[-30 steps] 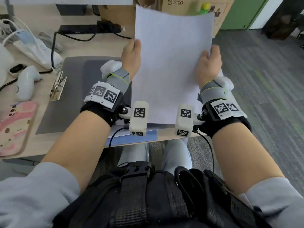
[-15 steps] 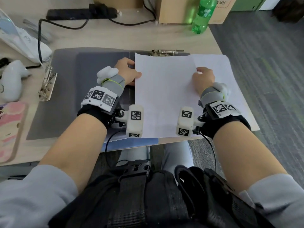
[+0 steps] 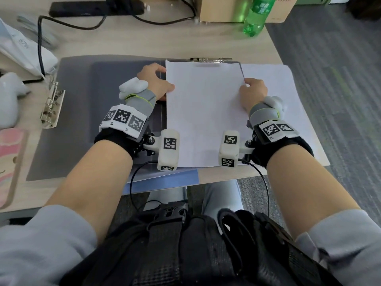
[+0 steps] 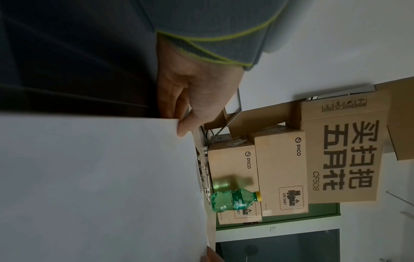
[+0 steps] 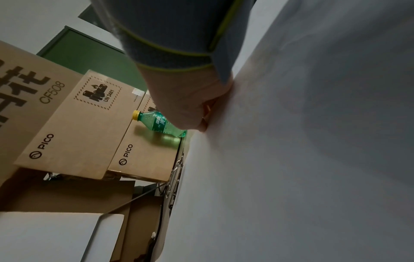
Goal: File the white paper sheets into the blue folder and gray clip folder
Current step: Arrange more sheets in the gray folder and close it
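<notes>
A white paper sheet [image 3: 206, 116] lies flat on the right half of the open gray clip folder [image 3: 86, 124]. The sheet's top edge reaches the folder's metal clip [image 3: 210, 59]. My left hand [image 3: 158, 81] pinches the sheet's left edge, thumb on top, which the left wrist view shows as the hand [image 4: 190, 109] at the paper [image 4: 100, 186]. At the right edge my right hand [image 3: 253, 91] holds the sheet with curled fingers. More white paper [image 3: 288, 104] sticks out underneath on the right. A blue folder [image 3: 165, 180] peeks out at the table's front edge.
A second metal clip [image 3: 52, 106] lies at the gray folder's left side. A green bottle [image 3: 255, 15], cardboard boxes [image 3: 218, 9] and a black power strip [image 3: 97, 7] stand behind. A white controller [image 3: 10, 100] and a pink phone [image 3: 10, 162] lie left. The table ends right of the paper.
The sheet, held upright in the air a second ago, has come down flat onto the gray folder and slid up to the clip. Both hands still hold its edges.
</notes>
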Demonstrator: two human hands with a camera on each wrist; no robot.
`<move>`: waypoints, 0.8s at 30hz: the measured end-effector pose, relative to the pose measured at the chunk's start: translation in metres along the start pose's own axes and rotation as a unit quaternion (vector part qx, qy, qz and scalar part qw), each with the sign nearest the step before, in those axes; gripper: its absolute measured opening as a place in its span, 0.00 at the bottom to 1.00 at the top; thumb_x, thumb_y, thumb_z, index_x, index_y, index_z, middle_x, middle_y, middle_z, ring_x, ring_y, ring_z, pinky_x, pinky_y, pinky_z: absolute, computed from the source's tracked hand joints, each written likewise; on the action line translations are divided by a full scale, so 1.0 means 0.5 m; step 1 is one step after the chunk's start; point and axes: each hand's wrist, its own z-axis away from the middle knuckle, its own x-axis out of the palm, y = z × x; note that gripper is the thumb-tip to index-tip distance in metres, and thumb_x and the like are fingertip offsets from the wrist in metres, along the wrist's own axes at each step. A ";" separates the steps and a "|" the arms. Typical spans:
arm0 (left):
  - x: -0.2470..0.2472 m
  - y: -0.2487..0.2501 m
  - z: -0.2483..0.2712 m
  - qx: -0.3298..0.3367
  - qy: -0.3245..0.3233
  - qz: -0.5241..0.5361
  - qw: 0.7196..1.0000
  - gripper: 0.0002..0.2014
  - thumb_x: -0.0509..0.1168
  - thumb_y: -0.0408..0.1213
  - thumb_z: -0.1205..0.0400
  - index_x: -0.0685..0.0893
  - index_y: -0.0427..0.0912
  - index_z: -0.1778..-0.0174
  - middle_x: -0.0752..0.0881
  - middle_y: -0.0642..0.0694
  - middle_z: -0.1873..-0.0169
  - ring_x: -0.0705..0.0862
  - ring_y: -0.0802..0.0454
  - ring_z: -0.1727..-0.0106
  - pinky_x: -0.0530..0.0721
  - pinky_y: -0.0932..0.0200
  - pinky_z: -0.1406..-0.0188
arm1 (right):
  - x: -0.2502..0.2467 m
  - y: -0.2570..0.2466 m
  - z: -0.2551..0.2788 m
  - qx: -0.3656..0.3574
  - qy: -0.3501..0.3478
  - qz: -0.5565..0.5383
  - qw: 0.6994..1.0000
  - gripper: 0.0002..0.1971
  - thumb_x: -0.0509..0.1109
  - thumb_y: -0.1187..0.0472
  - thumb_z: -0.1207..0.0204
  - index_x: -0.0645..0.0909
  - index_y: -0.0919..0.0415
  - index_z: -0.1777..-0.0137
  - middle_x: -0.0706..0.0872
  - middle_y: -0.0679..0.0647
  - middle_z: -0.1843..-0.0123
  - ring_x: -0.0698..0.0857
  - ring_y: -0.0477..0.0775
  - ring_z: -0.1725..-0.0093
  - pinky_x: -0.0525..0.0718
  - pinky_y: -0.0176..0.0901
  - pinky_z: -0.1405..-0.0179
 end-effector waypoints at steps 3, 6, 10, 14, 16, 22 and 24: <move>-0.002 -0.005 -0.006 -0.012 -0.002 0.008 1.000 0.22 0.73 0.31 0.30 0.83 0.45 0.39 0.87 0.42 0.50 0.86 0.47 0.69 0.91 0.52 0.63 | 0.002 0.004 -0.007 0.001 0.006 0.030 1.000 0.21 0.56 0.64 0.18 0.75 0.57 0.27 0.80 0.59 0.30 0.81 0.63 0.35 0.80 0.46 0.37; -0.002 -0.011 -0.013 -0.006 0.000 0.006 1.000 0.21 0.72 0.32 0.30 0.84 0.44 0.39 0.88 0.41 0.55 0.84 0.51 0.75 0.89 0.60 0.70 | 0.001 0.002 -0.007 -0.004 0.014 0.074 0.997 0.19 0.56 0.66 0.18 0.76 0.61 0.30 0.81 0.61 0.33 0.82 0.64 0.37 0.81 0.49 0.38; 0.000 -0.013 -0.018 0.011 0.000 -0.010 1.000 0.19 0.72 0.33 0.29 0.86 0.43 0.41 0.86 0.44 0.60 0.83 0.56 0.79 0.89 0.62 0.70 | 0.008 0.000 -0.009 -0.010 0.014 0.133 0.991 0.17 0.56 0.67 0.21 0.78 0.59 0.36 0.83 0.59 0.40 0.83 0.67 0.41 0.81 0.47 0.44; -0.002 -0.014 -0.024 0.017 -0.008 -0.023 1.000 0.16 0.73 0.34 0.28 0.86 0.44 0.43 0.86 0.47 0.64 0.79 0.64 0.89 0.90 0.60 0.64 | 0.013 -0.001 -0.015 -0.018 0.021 0.175 0.984 0.12 0.56 0.69 0.23 0.81 0.61 0.48 0.81 0.57 0.55 0.80 0.67 0.53 0.73 0.41 0.57; -0.003 -0.015 -0.026 0.023 -0.010 -0.032 0.999 0.16 0.74 0.34 0.28 0.86 0.44 0.44 0.86 0.48 0.67 0.79 0.64 0.89 0.90 0.60 0.64 | 0.013 0.000 -0.015 -0.018 0.024 0.179 0.983 0.17 0.56 0.68 0.22 0.79 0.62 0.37 0.84 0.60 0.42 0.83 0.67 0.44 0.75 0.42 0.54; -0.007 -0.005 -0.033 0.059 -0.019 -0.127 0.990 0.12 0.73 0.39 0.33 0.86 0.46 0.53 0.89 0.44 0.64 0.89 0.49 0.68 0.89 0.53 0.51 | 0.021 0.004 -0.020 -0.040 0.034 0.220 0.974 0.17 0.57 0.67 0.21 0.77 0.63 0.34 0.82 0.63 0.36 0.83 0.65 0.38 0.76 0.43 0.51; -0.005 0.004 -0.038 0.078 -0.016 -0.158 0.984 0.19 0.73 0.38 0.34 0.84 0.46 0.46 0.88 0.45 0.56 0.88 0.45 0.56 0.86 0.55 0.47 | 0.025 0.004 -0.024 -0.041 0.038 0.233 0.971 0.17 0.57 0.66 0.21 0.77 0.63 0.33 0.81 0.62 0.34 0.82 0.65 0.37 0.77 0.45 0.48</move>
